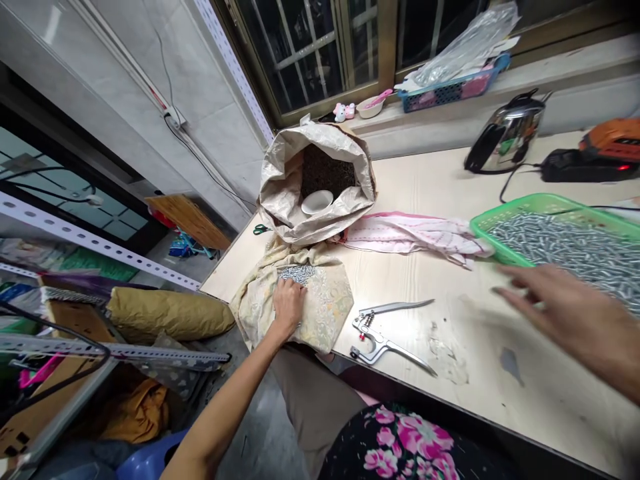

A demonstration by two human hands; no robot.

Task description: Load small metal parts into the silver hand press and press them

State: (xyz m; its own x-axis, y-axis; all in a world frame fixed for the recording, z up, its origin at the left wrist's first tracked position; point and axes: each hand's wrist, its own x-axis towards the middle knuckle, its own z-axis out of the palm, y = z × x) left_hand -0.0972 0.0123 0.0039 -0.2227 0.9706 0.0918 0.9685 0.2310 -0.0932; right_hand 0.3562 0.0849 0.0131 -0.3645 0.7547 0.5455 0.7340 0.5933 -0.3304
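My left hand (289,305) rests on a pale patterned cloth (327,300) at the table's front left edge. Its fingers are bent together against a small heap of silvery metal pieces (297,274); what they hold, if anything, is hidden. Smeared by motion, my right hand (555,310) is over the table at the right, fingers stretched and thumb apart. Just beyond it stands a green plastic basket (481,230) full of similar small metal pieces (565,247). Between the hands lie metal hand pliers (373,327) with a spring, their handles spread.
Behind the cloth stands an open sack (280,180) with dark contents and a white bowl (317,202). A pink-and-white towel (410,233) lies beside it. Further back are a kettle (515,130) and an orange battery (613,140) on a charger. Shelving rails (125,250) run along the left.
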